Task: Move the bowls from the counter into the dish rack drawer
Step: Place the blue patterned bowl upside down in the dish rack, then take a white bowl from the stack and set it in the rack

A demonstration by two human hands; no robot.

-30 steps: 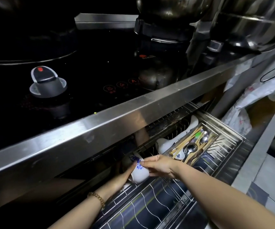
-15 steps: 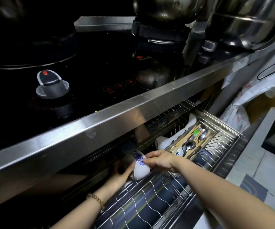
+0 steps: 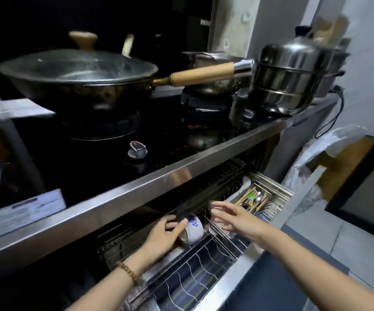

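The person leans both forearms down from the near side into the pulled-out dish rack drawer [image 3: 195, 274] beneath the steel counter edge [image 3: 136, 194]. The left hand [image 3: 162, 235], with a beaded bracelet [image 3: 128, 271] at the wrist, reaches to the drawer's far edge. Its fingers are loosely extended and its thumb lies against the rim of the white bowl with blue pattern [image 3: 194, 227]; it touches the bowl rather than clasping it. The bowl is tipped on its side in the wire rack, mouth turned toward the left hand, near the middle of the drawer's far edge.

The right hand [image 3: 233, 217] hangs above the rack just right of the bowl, palm down. Its fingers are spread and straight, holding nothing and clear of the bowl. A cutlery tray [image 3: 256, 199] with spoons and chopsticks sits in the drawer's far right corner. On the counter above stand a lidded wok [image 3: 76, 72] and a steel steamer pot [image 3: 289, 75].
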